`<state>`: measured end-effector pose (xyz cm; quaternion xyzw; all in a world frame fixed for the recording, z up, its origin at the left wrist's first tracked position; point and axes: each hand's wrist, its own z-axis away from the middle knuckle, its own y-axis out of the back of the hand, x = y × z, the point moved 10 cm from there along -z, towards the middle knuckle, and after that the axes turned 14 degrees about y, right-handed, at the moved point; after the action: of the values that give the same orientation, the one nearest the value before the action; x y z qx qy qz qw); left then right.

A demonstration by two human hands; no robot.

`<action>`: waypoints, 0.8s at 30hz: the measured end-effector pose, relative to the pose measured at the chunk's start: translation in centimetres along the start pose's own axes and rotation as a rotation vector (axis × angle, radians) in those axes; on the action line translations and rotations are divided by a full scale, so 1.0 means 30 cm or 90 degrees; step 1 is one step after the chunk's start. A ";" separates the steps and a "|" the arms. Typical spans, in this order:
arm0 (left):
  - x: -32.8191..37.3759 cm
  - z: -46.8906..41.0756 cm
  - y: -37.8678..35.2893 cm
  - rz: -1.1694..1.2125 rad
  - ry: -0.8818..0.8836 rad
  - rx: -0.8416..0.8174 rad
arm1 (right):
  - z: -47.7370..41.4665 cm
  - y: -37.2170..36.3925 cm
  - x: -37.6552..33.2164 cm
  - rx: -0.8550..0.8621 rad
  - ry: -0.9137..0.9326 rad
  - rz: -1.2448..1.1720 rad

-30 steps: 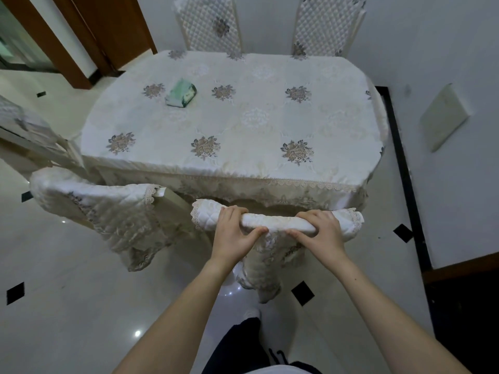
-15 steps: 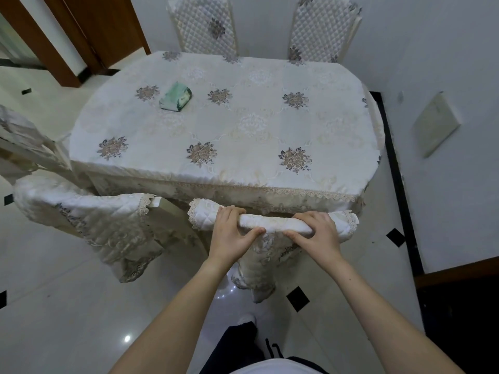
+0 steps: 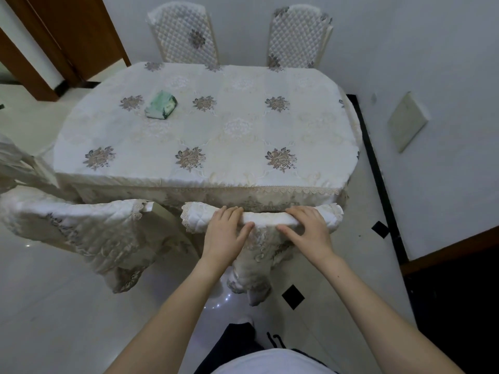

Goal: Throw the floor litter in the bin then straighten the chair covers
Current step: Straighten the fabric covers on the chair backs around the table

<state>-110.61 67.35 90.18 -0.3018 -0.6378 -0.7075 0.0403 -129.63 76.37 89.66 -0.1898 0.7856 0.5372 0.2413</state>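
Observation:
A cream quilted cover (image 3: 266,218) with lace trim lies over the top rail of the chair right in front of me, tucked against the table. My left hand (image 3: 225,233) grips the cover left of its middle, fingers over the top and thumb in front. My right hand (image 3: 309,230) grips it right of the middle in the same way. A second covered chair (image 3: 78,225) stands to the left, its cover hanging askew and bunched low. No litter or bin is in view.
The table (image 3: 216,136) wears a floral cloth and carries a green tissue pack (image 3: 161,104). Two more quilted chairs (image 3: 186,36) (image 3: 297,36) stand at its far side. A white wall is close on the right; glossy floor tiles surround me.
Both hands keep their hold on the chair cover. The view has tilted slightly, so the table sits lower in the frame; the hands have barely shifted along the rail.

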 end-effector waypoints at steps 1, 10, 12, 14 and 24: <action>0.020 0.010 0.013 0.005 -0.010 -0.005 | 0.014 0.025 -0.013 0.017 0.005 0.003; 0.408 0.248 0.110 0.060 -0.276 0.074 | 0.303 0.371 -0.083 0.121 0.008 0.143; 0.471 0.313 0.060 0.074 -0.307 0.048 | 0.415 0.438 -0.058 0.134 -0.030 0.176; 0.526 0.381 -0.016 0.073 -0.330 0.013 | 0.540 0.484 -0.017 0.130 -0.086 0.195; 0.714 0.605 -0.356 -0.013 -0.418 -0.169 | 1.027 0.525 0.163 0.095 -0.333 0.190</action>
<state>-125.96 93.15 91.12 -0.5092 -0.5221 -0.6499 -0.2138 -136.99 110.53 89.22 0.0906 0.7532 0.5382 0.3673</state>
